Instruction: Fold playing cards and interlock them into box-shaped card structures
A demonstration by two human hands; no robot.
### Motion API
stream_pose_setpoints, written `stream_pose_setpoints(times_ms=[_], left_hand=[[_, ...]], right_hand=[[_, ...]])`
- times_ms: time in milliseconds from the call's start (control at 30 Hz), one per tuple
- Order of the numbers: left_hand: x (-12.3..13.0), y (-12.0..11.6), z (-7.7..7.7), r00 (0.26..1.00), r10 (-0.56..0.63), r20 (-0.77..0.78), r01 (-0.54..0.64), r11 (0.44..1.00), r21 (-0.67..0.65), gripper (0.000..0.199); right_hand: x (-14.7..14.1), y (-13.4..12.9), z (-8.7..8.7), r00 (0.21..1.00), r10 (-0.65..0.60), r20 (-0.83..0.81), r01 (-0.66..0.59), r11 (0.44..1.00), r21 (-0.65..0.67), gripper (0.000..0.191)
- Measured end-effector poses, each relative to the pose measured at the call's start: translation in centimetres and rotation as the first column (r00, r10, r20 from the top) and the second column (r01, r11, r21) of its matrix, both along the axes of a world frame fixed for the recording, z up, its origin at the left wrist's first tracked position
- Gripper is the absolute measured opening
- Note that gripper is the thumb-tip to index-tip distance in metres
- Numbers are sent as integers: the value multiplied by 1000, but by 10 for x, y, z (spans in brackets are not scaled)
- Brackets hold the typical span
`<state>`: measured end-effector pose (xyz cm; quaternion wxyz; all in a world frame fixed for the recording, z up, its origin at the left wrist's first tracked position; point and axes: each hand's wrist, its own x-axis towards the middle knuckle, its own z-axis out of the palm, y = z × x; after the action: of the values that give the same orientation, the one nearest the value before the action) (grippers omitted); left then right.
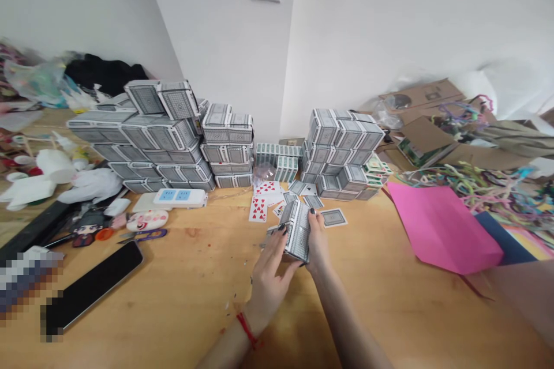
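Note:
Between my two hands is a block made of playing cards (298, 232), its grey patterned backs facing outward. My left hand (269, 262), with a red string at the wrist, presses along the block's left side, thumb at the near end. My right hand (318, 242) grips the right side. Just beyond lie loose playing cards, among them a ten of hearts (258, 209) face up and a face-down card (333, 217). Similar card blocks are stacked in a big pile (151, 144) at the left, a narrower column (228, 147) beside it, and another stack (337, 147) at the right.
Small green-edged card boxes (279, 155) stand between the stacks. On the left are a white power strip (180, 198), purple-handled scissors (149, 234) and a black phone (95, 285). Pink paper (448, 230), tangled yarn (497, 190) and open cardboard boxes (426, 135) lie on the right.

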<state>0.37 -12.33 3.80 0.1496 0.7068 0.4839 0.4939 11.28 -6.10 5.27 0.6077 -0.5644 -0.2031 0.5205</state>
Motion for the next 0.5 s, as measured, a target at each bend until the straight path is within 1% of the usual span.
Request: stream_pose_setpoints(times_ms=[133,267,367,433,500], left_hand=[[0,2,-1,1000,-7,31,6,999,39,55],[0,2,3,999,-43,29,42,998,38,53],[1,3,9,996,-86,-2,86,996,-12,60],[1,4,12,996,-84,-36,82,996,-37,67],[0,7,13,993,-75,-88,72,997,-41,70]], right_hand=[[0,-1,0,1000,1,18,-1,1000,10,26],[2,-1,-1,999,23,25,-23,1000,10,27],[2,-4,-3,1000,-1,-9,1,1000,-8,24],[2,-6,-2,997,-10,-71,11,1000,25,23],[4,-9,1,992,18,-129,-10,998,62,22]])
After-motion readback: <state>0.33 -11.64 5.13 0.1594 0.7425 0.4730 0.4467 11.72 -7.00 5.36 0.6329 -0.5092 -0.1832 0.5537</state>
